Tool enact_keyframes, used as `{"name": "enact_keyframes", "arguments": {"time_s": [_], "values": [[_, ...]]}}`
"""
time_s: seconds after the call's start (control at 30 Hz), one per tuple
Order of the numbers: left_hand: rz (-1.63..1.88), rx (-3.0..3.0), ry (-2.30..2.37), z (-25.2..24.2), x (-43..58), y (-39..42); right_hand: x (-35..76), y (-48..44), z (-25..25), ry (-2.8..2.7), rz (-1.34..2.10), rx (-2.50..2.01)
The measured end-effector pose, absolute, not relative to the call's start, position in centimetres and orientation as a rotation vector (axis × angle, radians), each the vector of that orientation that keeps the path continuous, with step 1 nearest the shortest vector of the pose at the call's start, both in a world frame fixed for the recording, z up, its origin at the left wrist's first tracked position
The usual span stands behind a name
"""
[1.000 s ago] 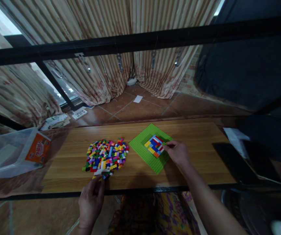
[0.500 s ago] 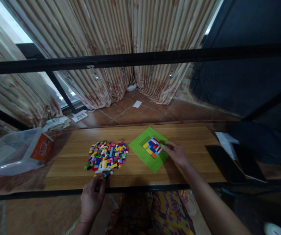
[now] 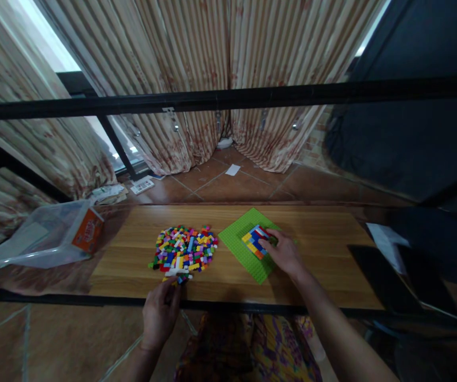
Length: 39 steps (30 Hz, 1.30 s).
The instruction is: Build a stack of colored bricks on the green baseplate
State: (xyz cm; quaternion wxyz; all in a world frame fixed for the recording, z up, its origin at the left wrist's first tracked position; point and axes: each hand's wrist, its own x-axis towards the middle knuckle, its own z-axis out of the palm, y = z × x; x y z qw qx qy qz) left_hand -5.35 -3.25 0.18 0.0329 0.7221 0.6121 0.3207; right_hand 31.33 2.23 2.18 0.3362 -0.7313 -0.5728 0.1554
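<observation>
A green studded baseplate [image 3: 234, 239] lies turned cornerwise on the wooden table. On it sits a square patch of toy bricks [image 3: 253, 240] in yellow, blue, red, white and orange. My right hand [image 3: 284, 252] reaches in from the right, its thumb and fingers closed on the patch's right side and covering part of it. Left of the baseplate spreads a pile of loose toy bricks [image 3: 191, 246] in many colours. At the pile's near edge my left hand [image 3: 160, 310] has curled fingers touching a few small bricks; what they pinch is too small to make out.
A clear plastic box [image 3: 53, 239] with an orange label stands left of the table [image 3: 133, 284]. Dark flat panels [image 3: 379, 276] and white paper [image 3: 385, 241] lie at the right end. A black metal bar [image 3: 228, 100] crosses beyond the table, before striped curtains [image 3: 181, 48].
My right hand's fingers have moved left and inward over the brick patch, covering more of it. My left hand stays by the pile's near edge. The view has shifted slightly.
</observation>
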Motion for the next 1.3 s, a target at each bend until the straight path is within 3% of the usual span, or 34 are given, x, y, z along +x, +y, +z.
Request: {"name": "enact_keyframes", "arguments": {"time_s": [0.33,1.3], "values": [[0.982,2.210,1.866,-0.2,-4.9,-3.7,29.6,2.1,1.7,-1.689,0.210,-1.994],[0.821,2.132,2.106,0.4,-2.2,-3.0,37.5,1.5,2.6,-1.900,0.850,-1.615]]}}
